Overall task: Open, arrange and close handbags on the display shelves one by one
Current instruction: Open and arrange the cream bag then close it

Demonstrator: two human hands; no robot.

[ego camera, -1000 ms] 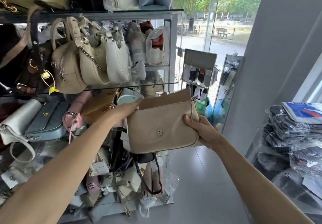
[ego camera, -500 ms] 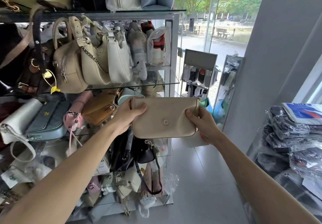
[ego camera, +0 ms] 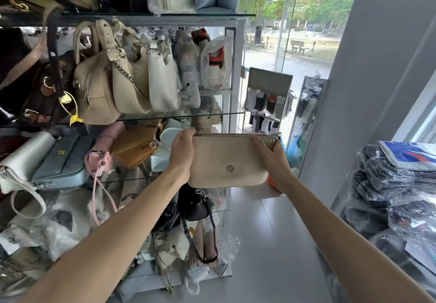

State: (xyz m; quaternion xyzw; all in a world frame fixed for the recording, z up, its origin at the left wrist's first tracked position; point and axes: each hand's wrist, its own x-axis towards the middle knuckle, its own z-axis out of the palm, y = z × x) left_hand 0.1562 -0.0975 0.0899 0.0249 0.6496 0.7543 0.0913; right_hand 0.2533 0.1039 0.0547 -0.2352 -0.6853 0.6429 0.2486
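Head view: beige handbag [ego camera: 227,160] held up w/ both hands in front of crowded glass shelf [ego camera: 179,115].
Left hand [ego camera: 182,148] pinches zip end; right hand [ego camera: 271,158] wraps far edge, bag between them. Risk, likely: a tug tilts bag, knocking tan bag [ego camera: 135,146] just left of left hand. Right fingertips and bag's back hidden; zip state unclear.

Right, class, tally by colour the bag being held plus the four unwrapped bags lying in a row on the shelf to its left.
Beige handbag, held in both hands: 1
Tan handbag: 1
Pink handbag: 1
Light blue handbag: 1
White handbag: 1
Total: 5
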